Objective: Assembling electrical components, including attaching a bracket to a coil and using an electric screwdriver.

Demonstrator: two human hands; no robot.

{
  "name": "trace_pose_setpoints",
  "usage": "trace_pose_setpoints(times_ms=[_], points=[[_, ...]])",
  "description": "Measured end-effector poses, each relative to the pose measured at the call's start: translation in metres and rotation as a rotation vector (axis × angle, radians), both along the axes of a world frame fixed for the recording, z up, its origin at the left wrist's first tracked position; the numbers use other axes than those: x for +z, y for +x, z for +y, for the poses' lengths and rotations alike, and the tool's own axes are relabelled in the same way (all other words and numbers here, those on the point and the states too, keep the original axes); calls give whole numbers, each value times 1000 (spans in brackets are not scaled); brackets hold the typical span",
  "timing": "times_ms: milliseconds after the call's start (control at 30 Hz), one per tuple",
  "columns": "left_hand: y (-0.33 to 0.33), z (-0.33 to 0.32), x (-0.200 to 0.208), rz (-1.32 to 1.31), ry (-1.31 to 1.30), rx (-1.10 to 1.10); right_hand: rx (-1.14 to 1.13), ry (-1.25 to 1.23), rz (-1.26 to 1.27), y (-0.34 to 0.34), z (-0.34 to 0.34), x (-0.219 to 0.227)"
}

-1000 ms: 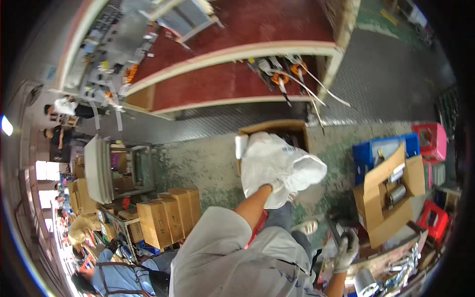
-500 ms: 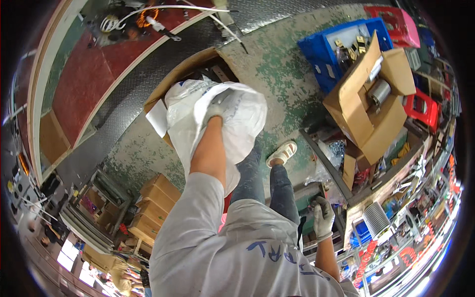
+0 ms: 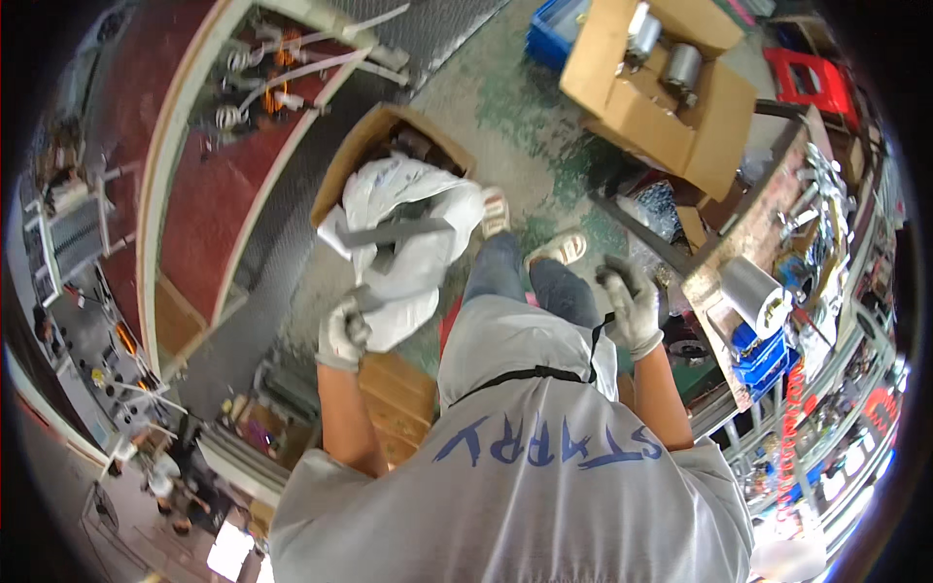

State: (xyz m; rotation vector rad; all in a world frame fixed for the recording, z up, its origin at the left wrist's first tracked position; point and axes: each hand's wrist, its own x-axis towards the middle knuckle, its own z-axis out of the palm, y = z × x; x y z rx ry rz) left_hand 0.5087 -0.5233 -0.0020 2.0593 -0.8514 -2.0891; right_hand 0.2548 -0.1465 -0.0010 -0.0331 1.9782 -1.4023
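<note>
Head view: at ten o'clock, a crumpled white plastic sack (image 3: 418, 270) is draped across a brown cardboard box (image 3: 340, 175) — sack handling seems in hand, a regrasp called for. White-gloved left hand (image 3: 343, 335), near nine: grip cannot be judged; white-gloved right hand (image 3: 634, 306), at three: seemingly released.

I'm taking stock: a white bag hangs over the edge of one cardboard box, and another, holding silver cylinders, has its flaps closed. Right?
Not quite: in the head view the flaps are spread open, with the silver cylinders visible inside. The white bag does hang over the edge of the other cardboard box.
</note>
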Motion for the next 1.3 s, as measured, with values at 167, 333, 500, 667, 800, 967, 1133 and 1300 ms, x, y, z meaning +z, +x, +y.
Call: trace_pose_setpoints(times_ms=[167,333,500,667,800,967,1133,1300], points=[[-80,80,24,599,516,-321,66,-513,72,-8,21,63],[-193,202,63,870,850,-495,-148,-537,43,-15,102,133],[-268,320,117,960,943,-1135,-514,-901,6,9,219,207],[-311,417,145,864,-96,-1602,-1090,-837,317,10,273,241],[-348,444,130,959,-321,-1607,-1383,-717,203,-16,287,245],[-408,453,76,907,-435,-1747,-1443,-568,90,-58,284,226],[-437,477,36,1083,-225,-1873,-1243,-258,37,-95,270,179],[-435,479,20,1017,-43,-1935,-1113,100,-20,-109,266,125]])
